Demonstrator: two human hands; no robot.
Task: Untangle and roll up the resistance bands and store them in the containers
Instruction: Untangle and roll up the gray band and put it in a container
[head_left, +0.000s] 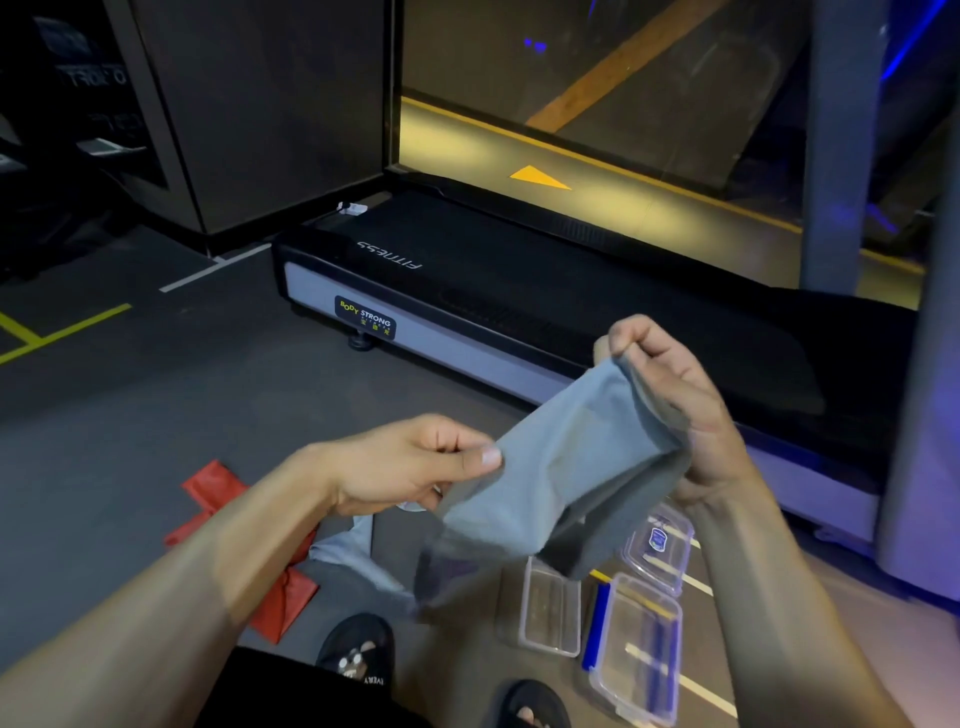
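Here grey band (566, 467) stretched between hands: left hand (410, 467) pinches lower end, right hand (675, 400) grips upper end.

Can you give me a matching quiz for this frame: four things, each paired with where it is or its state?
Things:
1. grey band
2. red band
3. clear containers
4. treadmill

Place or state:
A. lies on the floor under the left forearm
B. stands at the glass wall, beyond the hands
C. held up between the left hand and the right hand
D. on the floor below the right forearm, no band in them

Pairs: 1-C, 2-A, 3-D, 4-B
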